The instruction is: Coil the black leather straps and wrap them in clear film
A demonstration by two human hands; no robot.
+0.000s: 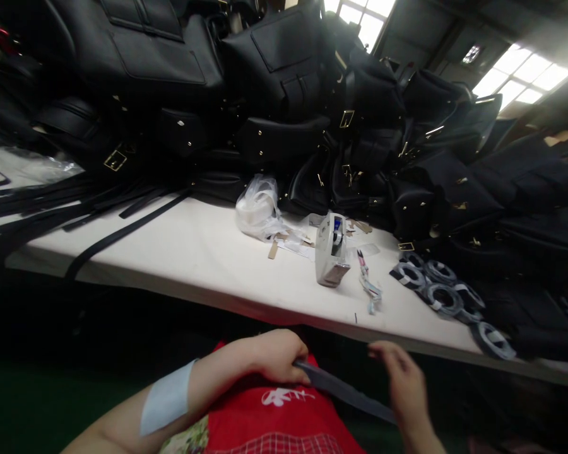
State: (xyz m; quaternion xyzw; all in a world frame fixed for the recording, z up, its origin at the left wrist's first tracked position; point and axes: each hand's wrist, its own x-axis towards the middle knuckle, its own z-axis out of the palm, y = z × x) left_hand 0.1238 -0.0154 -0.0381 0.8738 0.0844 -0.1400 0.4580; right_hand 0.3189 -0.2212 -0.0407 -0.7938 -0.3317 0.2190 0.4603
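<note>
The left hand is closed in a fist, gripping one end of a long, flat, dark grey strip in front of the body, below the near edge of the bench. The right hand is raised beside the strip's other end, its fingers loosely bent; it is blurred, and I cannot tell whether it pinches anything or touches the strip.

From the left fist, the strip's long axis slopes down to the right, its far part pointing toward the right wrist, where it passes out of sight. The left hand is the nearer one to the upper end, the right to the lower.

Behind the strip is a red cloth apron with white print. Past the bench edge, a white boxy tape dispenser stands with pink-handled metal nippers to its right and a clear plastic bag to its left. Coiled grey bands lie farther right, loose black straps farther left, and black leather bags are heaped along the back.
</note>
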